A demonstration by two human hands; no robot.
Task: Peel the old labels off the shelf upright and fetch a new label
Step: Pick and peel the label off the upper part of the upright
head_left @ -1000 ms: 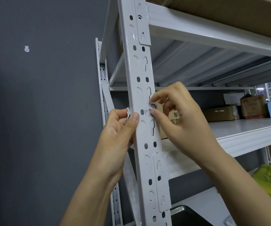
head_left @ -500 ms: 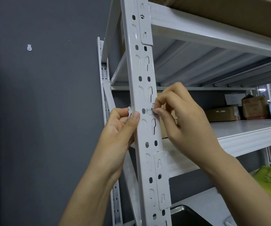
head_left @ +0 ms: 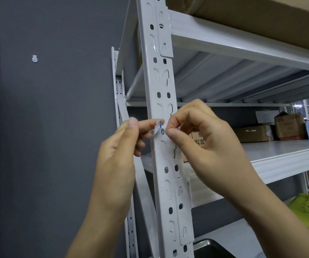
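Head view shows peeling in progress on the white shelf upright (head_left: 165,146), which runs top to bottom through the middle of the frame.

Left hand (head_left: 116,161) sits at 9 o'clock of the work spot. Its thumb and forefinger pinch a small crumpled scrap of white label with blue marking, the peeled label piece (head_left: 157,127), held just off the left edge of the upright. Whether that scrap is fully free of the metal cannot be told; its lower edge looks close to or touching the upright face.

Right hand (head_left: 202,142) sits at 3 o'clock. Its thumb and forefinger are closed together at the upright face beside a round hole, seemingly nipping a label remnant (head_left: 177,128), of which only a sliver of blue shows between the fingers. The other fingers are curled in.

Assessment: at least 1 piece appears lifted; a 2nd fragment is judged to be under attack by the right hand. Upright face above and below the work spot shows no further labels in view. Residue cannot be judged.

Outstanding: finish removal, dispose of scraps, fetch the new label. No new label is visible. Cardboard boxes (head_left: 254,133) stand on the shelf (head_left: 280,153) at 3 o'clock, untouched
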